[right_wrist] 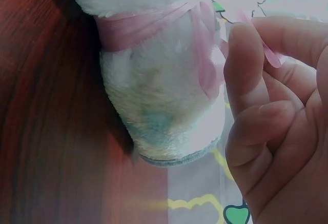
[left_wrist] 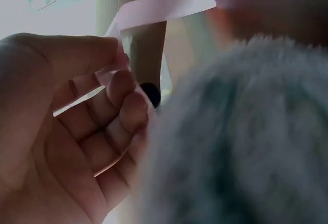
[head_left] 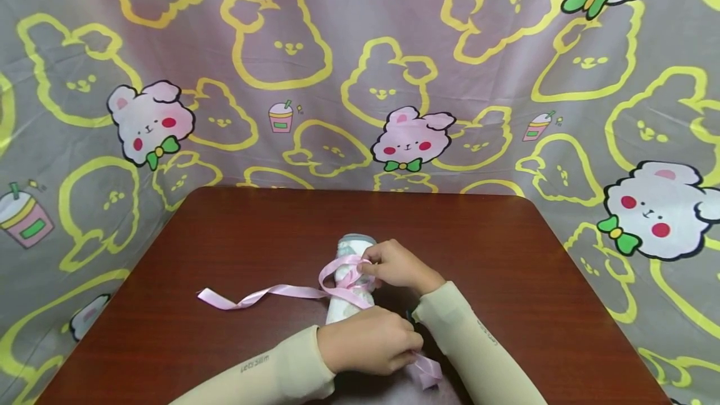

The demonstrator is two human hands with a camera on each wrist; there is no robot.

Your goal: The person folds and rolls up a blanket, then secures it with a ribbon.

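Note:
A rolled fluffy white cloth (head_left: 340,310) with grey-green patches and a grey edge lies lengthwise on the table. Round its middle runs a pink satin ribbon (head_left: 281,290), crossed on top, with one loop standing up and a loose tail stretching left. My right hand (head_left: 396,266) pinches the ribbon loop above the roll between thumb and index finger. At the near end, my left hand (head_left: 368,339) grips the other ribbon length (left_wrist: 169,9), its end hanging out past the fingers. In the right wrist view the ribbon band (right_wrist: 130,32) lies flat across the pile.
The brown wooden table (head_left: 253,224) extends around the roll on both sides. Behind and beside it hangs a grey cartoon-print curtain (head_left: 320,99). A small dark object (head_left: 410,316) shows between the forearms, too small to identify.

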